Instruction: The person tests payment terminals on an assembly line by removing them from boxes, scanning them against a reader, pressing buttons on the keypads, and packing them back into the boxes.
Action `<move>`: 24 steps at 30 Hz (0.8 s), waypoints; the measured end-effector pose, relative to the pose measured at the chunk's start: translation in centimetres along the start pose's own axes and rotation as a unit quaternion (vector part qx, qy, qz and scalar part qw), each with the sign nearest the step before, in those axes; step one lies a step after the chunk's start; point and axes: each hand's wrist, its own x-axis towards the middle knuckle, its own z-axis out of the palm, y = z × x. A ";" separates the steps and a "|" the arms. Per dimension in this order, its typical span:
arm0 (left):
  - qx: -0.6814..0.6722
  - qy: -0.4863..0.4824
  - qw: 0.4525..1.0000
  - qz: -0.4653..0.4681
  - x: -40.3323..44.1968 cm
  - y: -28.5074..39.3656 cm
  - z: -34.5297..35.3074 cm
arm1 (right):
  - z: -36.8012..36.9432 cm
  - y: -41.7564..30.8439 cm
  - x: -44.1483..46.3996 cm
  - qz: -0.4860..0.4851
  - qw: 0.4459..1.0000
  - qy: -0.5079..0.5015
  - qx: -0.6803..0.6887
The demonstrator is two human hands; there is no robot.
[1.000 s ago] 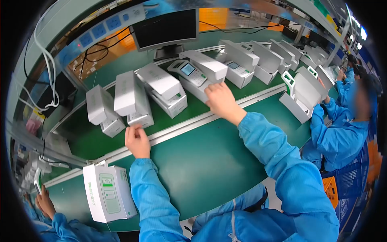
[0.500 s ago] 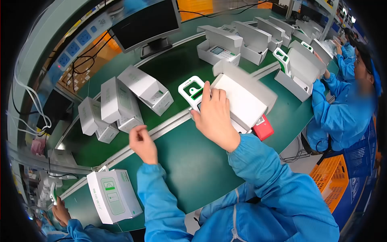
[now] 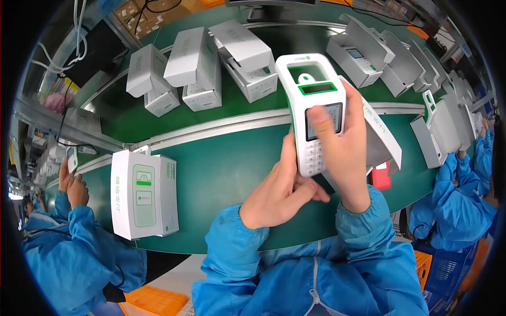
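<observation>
While blue sleeves [image 3: 363, 221] are reaching forward from the person's body, both hands are meeting at a white payment terminal [image 3: 319, 98] above the green bench [image 3: 211, 163]. The right hand [image 3: 345, 150] is gripping it from the right side, its thumb lying across the screen and its fingers wrapping behind the edge. The left hand [image 3: 279, 197] is touching the terminal's lower left edge with its fingers partly bent; whether it is gripping too, one cannot tell. The terminal is tilting a little, its green-trimmed opening pointing away from the person and its keypad sitting nearest the left hand. To the left, a printed white box [image 3: 139, 195] is standing on the bench, and beyond it a co-worker's hands [image 3: 79, 189] are holding a small white device [image 3: 72, 159]. Just behind the right hand, an opened box [image 3: 383, 139] is showing its lid, with a red item [image 3: 380, 178] lying beside it, partly hidden. Farther off, a metal rail [image 3: 211, 126] is running along the bench, and past it three lidded boxes [image 3: 195, 68] are standing in a row on a green surface. To their right, an open box with another terminal [image 3: 361, 60] inside is resting ahead of more open boxes [image 3: 403, 66]. At the far edge, a monitor [image 3: 271, 11] is showing only its lower part.
</observation>
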 end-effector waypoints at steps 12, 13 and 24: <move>-0.006 -0.019 1.000 -0.001 0.1 -0.7 0.1 | -5.5 -0.3 -2.7 0.122 0.960 -0.183 0.174; -0.012 -0.016 1.000 -0.007 0.1 -0.8 0.1 | -5.9 0.2 -2.7 0.108 0.963 -0.198 0.149; -0.023 -0.006 0.999 -0.029 0.9 -1.6 0.3 | -6.6 1.6 -2.5 0.073 0.969 -0.213 0.106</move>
